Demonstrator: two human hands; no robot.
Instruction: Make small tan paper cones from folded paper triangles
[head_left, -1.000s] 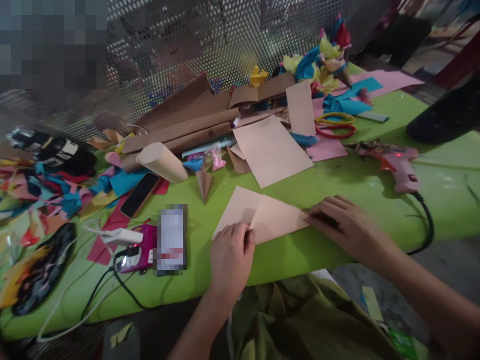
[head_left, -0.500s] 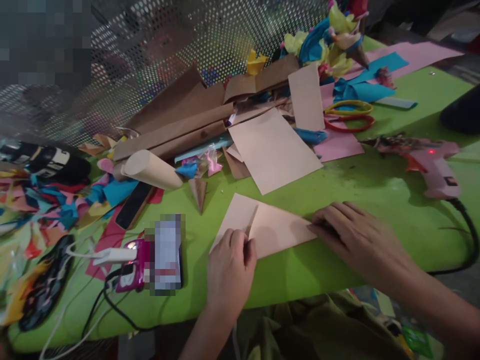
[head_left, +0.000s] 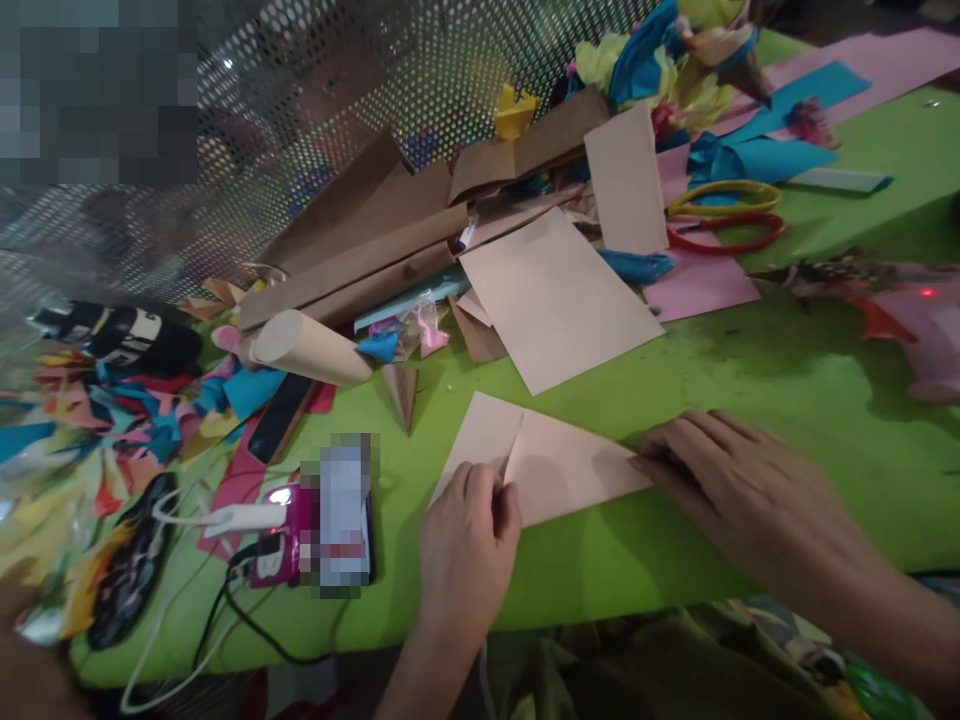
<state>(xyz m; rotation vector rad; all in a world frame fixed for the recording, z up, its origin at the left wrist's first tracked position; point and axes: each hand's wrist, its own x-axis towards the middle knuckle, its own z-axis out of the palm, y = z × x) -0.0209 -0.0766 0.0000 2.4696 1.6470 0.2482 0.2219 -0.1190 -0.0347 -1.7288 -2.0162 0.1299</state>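
A sheet of pale tan paper (head_left: 577, 460) lies on the green table before me, one flap folded over and narrowing to a point at the right. My left hand (head_left: 472, 520), fingers curled in, grips the near left part of the sheet by the flap's edge. At the pointed right corner, my right hand (head_left: 705, 465) pinches the paper between thumb and fingers. Just beyond is a larger flat sheet of the same paper (head_left: 559, 300). A small brown paper cone (head_left: 403, 393) lies to the left of it.
Scissors (head_left: 724, 228) and a pink glue gun (head_left: 926, 330) with a red light are at the right. To the left are a phone (head_left: 345, 515), a magenta power adapter (head_left: 281, 545) with cables, paper scraps and a black bottle (head_left: 142, 335). Brown cardboard (head_left: 360, 220) lies at the back.
The view has shifted slightly, so most things sit further right, and the glue gun is partly cut off. Both hands keep their hold on the folded paper, which looks unchanged.
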